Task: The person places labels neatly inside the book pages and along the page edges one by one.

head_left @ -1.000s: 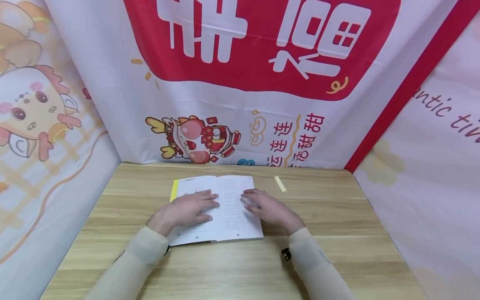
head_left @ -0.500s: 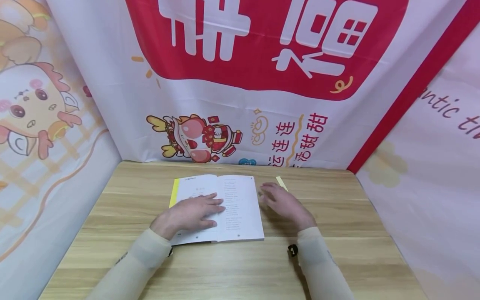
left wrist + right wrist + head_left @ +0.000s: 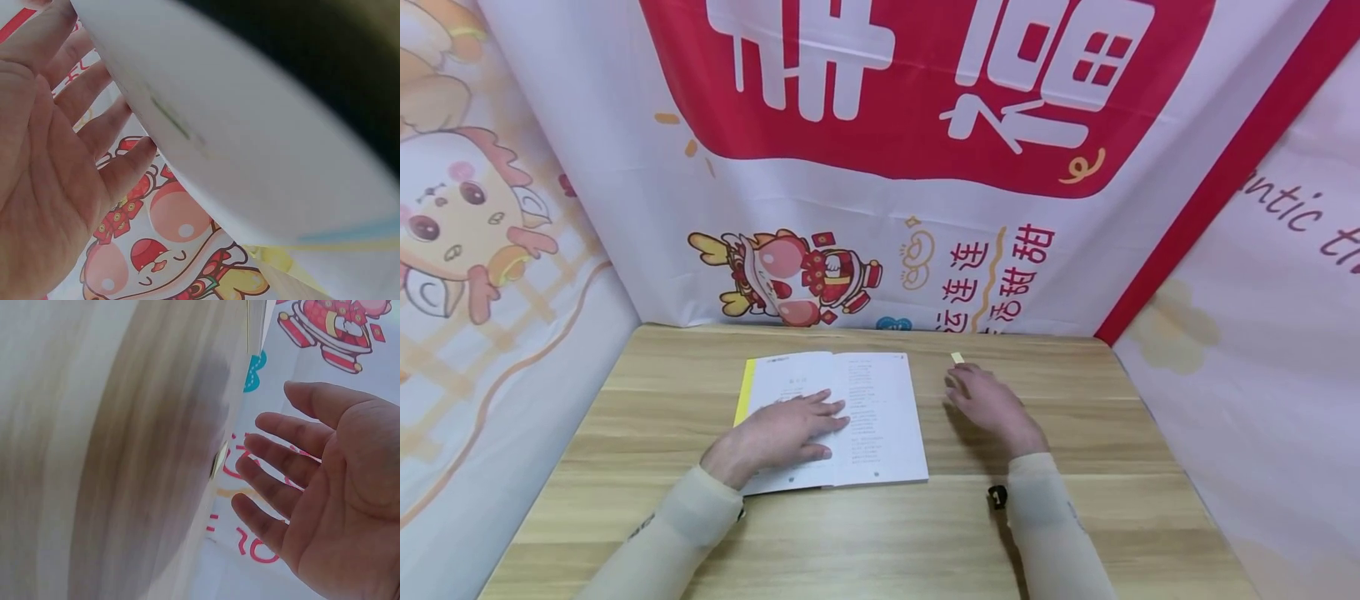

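Note:
An open book [image 3: 883, 417] with white printed pages and a yellow strip along its left edge lies on the wooden table. Across its left page and centre fold rests my left hand [image 3: 786, 429], fingers extended; in the left wrist view the fingertips touch the page [image 3: 250, 144]. My right hand [image 3: 992, 404] is to the right of the book, over a small pale yellow strip [image 3: 957, 357] whose near part it hides. The right wrist view shows this hand [image 3: 312, 469] with loosely bent, spread fingers, apart from the strip [image 3: 219, 459] and holding nothing.
The wooden table [image 3: 865, 542] meets a white and red printed cloth [image 3: 880, 208] at its back edge. More printed cloth hangs on the left [image 3: 482, 250] and right [image 3: 1262, 333].
My right hand has left the book's right page and moved right, now covering part of the yellow strip. My left hand has stayed on the book, shifting slightly right.

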`<control>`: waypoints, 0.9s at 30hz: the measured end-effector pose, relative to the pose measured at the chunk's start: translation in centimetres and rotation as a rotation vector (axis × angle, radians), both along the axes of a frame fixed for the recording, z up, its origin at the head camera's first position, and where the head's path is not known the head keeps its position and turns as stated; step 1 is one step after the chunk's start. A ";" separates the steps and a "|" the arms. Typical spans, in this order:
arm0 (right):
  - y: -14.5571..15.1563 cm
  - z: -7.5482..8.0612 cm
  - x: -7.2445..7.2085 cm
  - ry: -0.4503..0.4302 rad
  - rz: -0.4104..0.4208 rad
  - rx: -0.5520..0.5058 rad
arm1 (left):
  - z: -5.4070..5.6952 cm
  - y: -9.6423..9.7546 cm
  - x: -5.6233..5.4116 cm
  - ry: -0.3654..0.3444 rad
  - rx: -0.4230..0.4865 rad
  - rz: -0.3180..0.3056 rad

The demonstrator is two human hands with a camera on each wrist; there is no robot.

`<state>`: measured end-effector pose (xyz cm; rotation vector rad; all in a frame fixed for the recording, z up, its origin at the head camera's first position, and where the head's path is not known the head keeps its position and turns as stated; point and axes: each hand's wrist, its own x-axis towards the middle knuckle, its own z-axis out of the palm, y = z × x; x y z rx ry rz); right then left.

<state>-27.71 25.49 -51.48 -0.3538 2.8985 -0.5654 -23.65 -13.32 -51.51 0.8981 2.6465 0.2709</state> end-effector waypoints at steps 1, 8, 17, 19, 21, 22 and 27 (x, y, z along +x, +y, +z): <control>0.2 0.0 0.0 0.003 -0.001 0.005 | 0.0 0.0 0.1 0.003 0.003 -0.003; 0.8 -0.1 -0.1 -0.029 -0.036 0.009 | 0.1 0.1 0.2 0.015 0.007 -0.016; 0.8 -0.2 0.1 -0.095 -0.065 0.056 | 0.4 0.7 0.8 0.043 0.043 -0.025; 0.8 -0.2 0.1 -0.093 -0.055 0.069 | 0.5 1.1 1.2 0.022 0.081 0.005; 0.9 -0.3 0.1 -0.084 -0.039 0.068 | 0.6 1.5 1.7 -0.013 0.120 0.051; 0.8 -0.3 0.1 -0.078 -0.029 0.066 | 0.7 1.7 1.8 -0.032 0.136 0.077; 0.9 0.0 0.1 -0.069 -0.004 0.042 | 1.0 2.4 2.7 -0.110 0.187 0.207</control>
